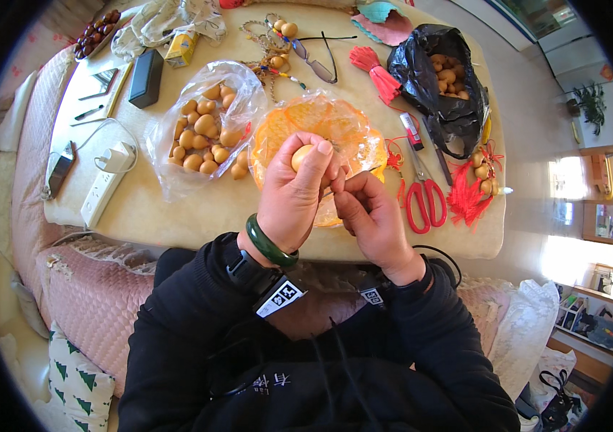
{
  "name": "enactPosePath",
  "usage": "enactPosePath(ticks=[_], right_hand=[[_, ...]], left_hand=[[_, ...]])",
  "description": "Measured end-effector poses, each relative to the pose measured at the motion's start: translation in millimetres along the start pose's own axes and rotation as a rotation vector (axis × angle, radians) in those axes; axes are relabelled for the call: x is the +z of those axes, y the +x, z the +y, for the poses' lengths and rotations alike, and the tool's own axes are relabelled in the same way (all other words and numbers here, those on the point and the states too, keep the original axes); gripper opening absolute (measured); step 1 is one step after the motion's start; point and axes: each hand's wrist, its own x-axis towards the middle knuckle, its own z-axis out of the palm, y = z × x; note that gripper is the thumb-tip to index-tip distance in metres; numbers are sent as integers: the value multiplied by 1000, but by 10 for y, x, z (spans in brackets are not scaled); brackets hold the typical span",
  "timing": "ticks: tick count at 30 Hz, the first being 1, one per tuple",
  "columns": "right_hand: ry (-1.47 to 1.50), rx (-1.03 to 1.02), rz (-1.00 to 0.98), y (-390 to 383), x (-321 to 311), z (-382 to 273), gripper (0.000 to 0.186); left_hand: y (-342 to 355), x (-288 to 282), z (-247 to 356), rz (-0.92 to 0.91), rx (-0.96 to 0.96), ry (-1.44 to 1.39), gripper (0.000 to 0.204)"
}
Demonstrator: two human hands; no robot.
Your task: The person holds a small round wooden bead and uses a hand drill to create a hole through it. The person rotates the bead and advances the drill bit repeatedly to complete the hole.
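Observation:
My left hand [288, 194] is closed around a small tan gourd [300, 157], its thumb pressed along the side. Close beside it, the thumb and forefinger of my right hand [371, 219] pinch together near the gourd's far end. What the right fingertips hold is too small to make out. Both hands are above the near side of an orange, plastic-covered bowl or tray [270, 129]. To the left lies a clear plastic bag [166, 176] holding several small gourds [205, 126]. Scissors with red handles [427, 205] rest right of my right hand.
A black plastic bag [411, 83] of gourds stands at the far right. Red tassels [469, 200], a tube [412, 132] and finished gourd strings [484, 169] lie near it. Glasses [315, 63] lie at the back. A white power strip [107, 186] and a dark box [146, 79] are left.

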Motion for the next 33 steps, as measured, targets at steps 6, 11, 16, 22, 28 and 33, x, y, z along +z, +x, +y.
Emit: enactPosePath(ticks=[6, 11, 16, 22, 28, 33], right_hand=[[140, 84, 61, -7, -139, -56, 15], [184, 13, 205, 47, -225, -57, 14], [246, -6, 214, 79, -284, -37, 12], [201, 1, 229, 72, -238, -39, 12], [200, -10, 221, 73, -220, -24, 16], [176, -26, 241, 76, -193, 12, 13]], left_hand=[[5, -12, 65, -52, -64, 187, 35], [57, -110, 187, -179, -68, 551, 26], [-15, -184, 229, -464, 142, 1479, 20], [-174, -185, 126, -567, 128, 1788, 26], [-239, -162, 105, -638, 39, 1821, 27], [-304, -76, 204, -726, -14, 1873, 28]])
